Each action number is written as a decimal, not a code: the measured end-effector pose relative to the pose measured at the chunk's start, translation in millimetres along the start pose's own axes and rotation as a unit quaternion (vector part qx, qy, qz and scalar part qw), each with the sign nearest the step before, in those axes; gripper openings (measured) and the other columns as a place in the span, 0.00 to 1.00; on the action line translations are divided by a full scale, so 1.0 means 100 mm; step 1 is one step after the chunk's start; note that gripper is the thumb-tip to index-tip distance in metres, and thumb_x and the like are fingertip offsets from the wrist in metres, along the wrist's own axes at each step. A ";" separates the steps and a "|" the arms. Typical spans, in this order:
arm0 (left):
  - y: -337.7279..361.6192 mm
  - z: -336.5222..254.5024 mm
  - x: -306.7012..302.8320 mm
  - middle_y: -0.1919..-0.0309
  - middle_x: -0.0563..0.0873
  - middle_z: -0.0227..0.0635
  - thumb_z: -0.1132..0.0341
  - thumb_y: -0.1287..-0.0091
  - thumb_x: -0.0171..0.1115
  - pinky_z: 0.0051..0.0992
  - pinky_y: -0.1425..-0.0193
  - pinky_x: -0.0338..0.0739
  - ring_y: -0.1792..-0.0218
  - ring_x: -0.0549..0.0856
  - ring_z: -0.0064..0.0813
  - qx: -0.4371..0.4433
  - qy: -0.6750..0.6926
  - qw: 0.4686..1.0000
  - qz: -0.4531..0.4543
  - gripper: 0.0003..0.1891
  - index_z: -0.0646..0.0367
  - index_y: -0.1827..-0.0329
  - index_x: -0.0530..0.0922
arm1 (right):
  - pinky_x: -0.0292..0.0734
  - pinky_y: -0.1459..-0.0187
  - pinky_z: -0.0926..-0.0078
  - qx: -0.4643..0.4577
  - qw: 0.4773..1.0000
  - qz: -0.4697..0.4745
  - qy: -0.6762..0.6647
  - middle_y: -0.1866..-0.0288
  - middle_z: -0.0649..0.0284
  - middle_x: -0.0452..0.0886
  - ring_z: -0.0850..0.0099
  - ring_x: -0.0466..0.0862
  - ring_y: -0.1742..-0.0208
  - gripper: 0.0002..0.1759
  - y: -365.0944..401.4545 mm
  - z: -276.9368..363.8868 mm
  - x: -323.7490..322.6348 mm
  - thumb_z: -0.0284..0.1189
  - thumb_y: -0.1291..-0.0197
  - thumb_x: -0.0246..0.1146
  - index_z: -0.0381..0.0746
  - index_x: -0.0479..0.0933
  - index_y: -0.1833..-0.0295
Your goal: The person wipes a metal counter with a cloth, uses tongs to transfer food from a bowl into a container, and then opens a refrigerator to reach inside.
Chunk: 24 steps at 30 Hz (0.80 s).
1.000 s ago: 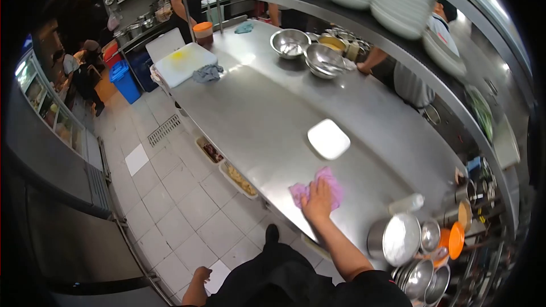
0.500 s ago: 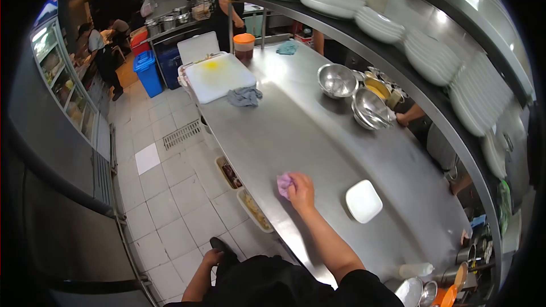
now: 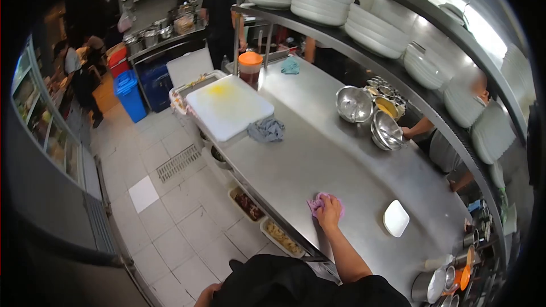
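Observation:
My right hand [image 3: 328,214] is pressed down on a crumpled purple cloth [image 3: 314,204], its fingers curled over it against the steel worktop [image 3: 318,165]. To the right of that hand lies a small white square dish [image 3: 396,218], apart from it. Low at the frame's bottom edge, my left hand [image 3: 209,293] hangs beside my body, with its fingers hidden. Farther up the worktop a grey cloth [image 3: 266,129] rests against the corner of a yellow-stained white cutting board [image 3: 230,108].
Steel bowls [image 3: 354,104] stand along the far side, where a co-worker's hand [image 3: 407,132] touches one. An orange-lidded container [image 3: 250,68] and a teal cloth [image 3: 290,65] are at the back. Stacked plates [image 3: 375,31] fill the overhead shelf. Food trays [image 3: 282,237] sit below the worktop edge.
My view has turned, shifting the scene. The purple cloth is now spread flatter under my right hand. My left hand has dropped lower, mostly out of sight. The co-worker leans farther into view.

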<state>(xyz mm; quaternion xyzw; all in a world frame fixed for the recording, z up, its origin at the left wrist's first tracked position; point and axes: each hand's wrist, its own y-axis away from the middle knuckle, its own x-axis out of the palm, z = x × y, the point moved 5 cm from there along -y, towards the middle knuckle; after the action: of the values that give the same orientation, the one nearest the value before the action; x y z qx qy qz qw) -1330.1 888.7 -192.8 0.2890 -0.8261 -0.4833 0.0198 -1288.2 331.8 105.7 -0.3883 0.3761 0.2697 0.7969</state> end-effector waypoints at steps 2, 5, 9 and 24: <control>-0.06 -0.11 -0.29 0.71 0.81 0.47 0.54 0.34 0.54 0.37 0.68 0.76 0.71 0.81 0.43 -0.005 0.007 0.999 -0.034 0.20 0.67 0.64 0.77 | 0.66 0.42 0.57 0.028 0.999 -0.024 -0.026 0.48 0.52 0.74 0.53 0.72 0.46 0.23 -0.19 -0.04 0.06 0.24 0.58 0.60 0.44 0.77 0.50; -0.20 -0.37 -0.75 0.72 0.80 0.50 0.54 0.33 0.53 0.38 0.64 0.74 0.69 0.79 0.45 -0.001 0.019 0.995 -0.098 0.20 0.67 0.66 0.77 | 0.68 0.45 0.58 0.026 0.996 -0.065 -0.056 0.49 0.53 0.74 0.53 0.74 0.48 0.22 -0.66 0.10 -0.07 0.24 0.57 0.60 0.44 0.77 0.51; -0.22 -0.50 -1.39 0.73 0.80 0.53 0.54 0.32 0.51 0.39 0.60 0.71 0.67 0.77 0.48 0.008 0.009 0.988 -0.155 0.21 0.68 0.69 0.76 | 0.67 0.41 0.58 -0.051 0.992 -0.111 0.032 0.40 0.48 0.71 0.50 0.71 0.42 0.25 -1.50 0.69 -0.67 0.30 0.52 0.64 0.43 0.74 0.44; -0.91 -1.01 -2.92 0.65 0.80 0.41 0.54 0.37 0.58 0.32 0.81 0.79 0.76 0.85 0.41 -0.110 0.332 0.894 -0.281 0.21 0.66 0.55 0.73 | 0.62 0.35 0.62 -0.134 0.840 -0.402 0.341 0.33 0.51 0.67 0.56 0.68 0.33 0.35 -6.55 2.85 -4.43 0.56 0.45 0.58 0.51 0.67 0.34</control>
<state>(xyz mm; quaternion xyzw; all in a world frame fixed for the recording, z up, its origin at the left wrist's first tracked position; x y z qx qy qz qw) -1014.1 921.0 -141.4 0.6485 -0.5976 -0.4325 0.1880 -957.0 142.5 854.8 -0.6755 0.3951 -0.1756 0.5973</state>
